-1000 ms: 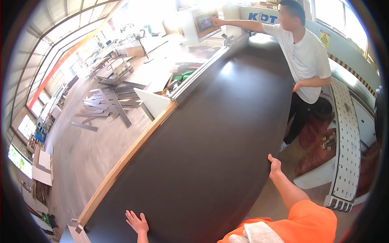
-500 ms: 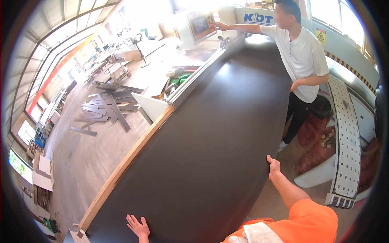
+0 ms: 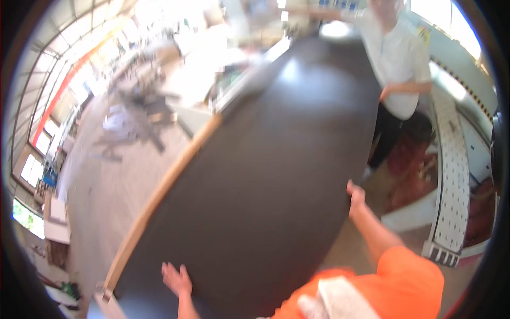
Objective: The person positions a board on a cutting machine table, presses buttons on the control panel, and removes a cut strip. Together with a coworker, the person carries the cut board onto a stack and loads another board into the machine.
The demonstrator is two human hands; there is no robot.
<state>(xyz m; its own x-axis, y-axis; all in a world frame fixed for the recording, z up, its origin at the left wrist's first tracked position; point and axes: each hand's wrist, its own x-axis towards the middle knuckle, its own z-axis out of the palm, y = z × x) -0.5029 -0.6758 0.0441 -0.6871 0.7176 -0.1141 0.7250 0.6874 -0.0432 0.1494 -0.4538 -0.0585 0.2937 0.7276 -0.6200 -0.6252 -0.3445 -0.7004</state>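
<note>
A large dark board (image 3: pixel 265 181) with a smooth sheen stretches from near my body far away to the machine. My left hand (image 3: pixel 177 278) lies flat on its near left part, fingers spread, holding nothing. At the board's right edge, my right hand (image 3: pixel 357 199) grips the rim; the thumb side shows, and the other fingers are hidden under the board. Along the left side of the board runs a light wooden strip (image 3: pixel 159 204). Across from me, a person in a white shirt (image 3: pixel 398 58) stands at the far right edge, one hand (image 3: pixel 406 89) near the board.
To the right stands a long perforated machine bed (image 3: pixel 449 170), with reddish hoses or sacks (image 3: pixel 411 186) and a white curved part (image 3: pixel 411 211) beside it. Dark and grey offcut strips (image 3: pixel 125 127) lie on the floor at left. A white panel end (image 3: pixel 194 118) juts out beside the wooden strip.
The view has tilted and blurred, so the board and far machinery sit higher in the picture. Both my hands keep their places on the board. The other person's head has turned.
</note>
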